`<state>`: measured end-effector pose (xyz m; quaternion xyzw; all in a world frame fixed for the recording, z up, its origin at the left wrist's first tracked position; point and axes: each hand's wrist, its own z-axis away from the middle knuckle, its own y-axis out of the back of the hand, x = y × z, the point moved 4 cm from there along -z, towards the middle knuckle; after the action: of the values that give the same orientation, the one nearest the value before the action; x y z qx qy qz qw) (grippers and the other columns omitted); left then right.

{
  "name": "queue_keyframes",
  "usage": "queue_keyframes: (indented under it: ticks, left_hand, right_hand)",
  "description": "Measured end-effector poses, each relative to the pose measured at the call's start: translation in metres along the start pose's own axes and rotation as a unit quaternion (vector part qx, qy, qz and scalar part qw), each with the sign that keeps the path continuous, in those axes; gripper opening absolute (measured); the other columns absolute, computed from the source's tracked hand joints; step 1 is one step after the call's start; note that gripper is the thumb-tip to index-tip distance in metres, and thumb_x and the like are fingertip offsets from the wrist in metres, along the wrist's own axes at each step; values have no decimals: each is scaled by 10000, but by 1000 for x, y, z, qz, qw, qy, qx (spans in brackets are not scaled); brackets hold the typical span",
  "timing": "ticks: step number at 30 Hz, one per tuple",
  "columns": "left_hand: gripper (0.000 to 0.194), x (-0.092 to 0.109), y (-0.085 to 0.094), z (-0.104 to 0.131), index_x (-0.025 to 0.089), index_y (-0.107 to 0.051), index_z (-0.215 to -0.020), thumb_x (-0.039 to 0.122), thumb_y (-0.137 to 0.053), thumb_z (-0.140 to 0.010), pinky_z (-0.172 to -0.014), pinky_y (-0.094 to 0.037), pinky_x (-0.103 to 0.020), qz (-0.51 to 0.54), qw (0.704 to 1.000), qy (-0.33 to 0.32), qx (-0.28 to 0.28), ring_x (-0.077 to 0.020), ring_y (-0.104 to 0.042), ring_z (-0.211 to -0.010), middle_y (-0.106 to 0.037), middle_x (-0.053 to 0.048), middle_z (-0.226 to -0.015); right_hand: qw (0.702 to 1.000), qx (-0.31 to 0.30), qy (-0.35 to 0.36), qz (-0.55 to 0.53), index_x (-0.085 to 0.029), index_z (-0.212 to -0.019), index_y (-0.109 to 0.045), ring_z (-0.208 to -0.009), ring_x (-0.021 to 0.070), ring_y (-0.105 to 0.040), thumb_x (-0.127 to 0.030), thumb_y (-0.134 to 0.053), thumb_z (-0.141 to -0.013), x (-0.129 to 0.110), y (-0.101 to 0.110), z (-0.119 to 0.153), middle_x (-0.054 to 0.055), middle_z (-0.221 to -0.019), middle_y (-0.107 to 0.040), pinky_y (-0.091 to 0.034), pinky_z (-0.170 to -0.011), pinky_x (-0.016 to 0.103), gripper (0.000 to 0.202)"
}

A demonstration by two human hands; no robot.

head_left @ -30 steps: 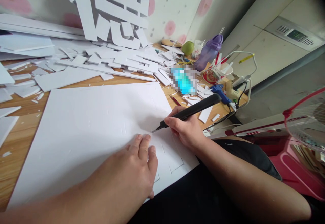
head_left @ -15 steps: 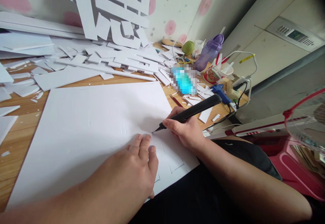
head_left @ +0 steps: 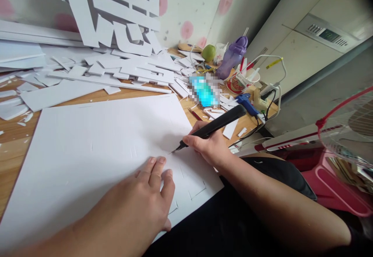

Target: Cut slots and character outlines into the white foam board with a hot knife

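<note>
A large white foam board lies flat on the wooden desk. My left hand presses flat on the board's near part, fingers spread. My right hand grips a black craft knife like a pen. Its blade tip touches the board just beyond my left fingertips. Thin cut lines show in the board near both hands.
White foam offcuts and strips litter the desk's far side, with large cut-out letters against the wall. At the right stand a purple bottle, a cup, a blue glue gun and cables. A fan is at right.
The view has shifted slightly left and down. The knife tip stays at nearly the same spot on the board; both hands keep their grip and place.
</note>
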<state>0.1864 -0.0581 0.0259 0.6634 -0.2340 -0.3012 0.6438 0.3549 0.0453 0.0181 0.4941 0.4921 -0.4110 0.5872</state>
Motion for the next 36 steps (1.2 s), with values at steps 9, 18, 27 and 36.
queue_keyframes:
  ticks: [9,18,27,36]
  left_hand:
    - [795,-2,5,3,98,-820,-1120,680,-905,-586,-859,-673,-405,-21,998,-14,53,-425,-747,-1119,-697,-332,-1242]
    - [750,-3,2,3,111,-816,-1139,698,-848,-675,-919,-660,-423,-20,998,-28,45,-413,-740,-1154,-711,-311,-1265]
    - [786,-1,-8,6,101,-784,-1215,687,-840,-694,-923,-653,-433,-4,1000,11,18,-425,-695,-1243,-677,-319,-1336]
    - [792,0,-2,5,71,-771,-1228,682,-823,-727,-905,-655,-426,-8,1000,1,21,-422,-706,-1222,-685,-317,-1316]
  right_hand:
    - [999,42,-28,21,-220,-581,-550,-501,107,-422,-353,-822,-642,-4,19,0,-56,-507,-493,-312,-438,232,309]
    - [998,57,-32,4,-205,-574,-569,-470,84,-394,-328,-849,-618,3,35,-4,-60,-494,-488,-263,-407,219,309]
    - [990,64,8,-124,-209,-645,-604,-377,71,-364,-341,-834,-696,2,21,-1,-97,-431,-441,-255,-371,208,270]
    - [997,12,5,-82,-207,-653,-609,-398,78,-397,-438,-852,-740,10,-11,6,-74,-469,-516,-299,-387,222,346]
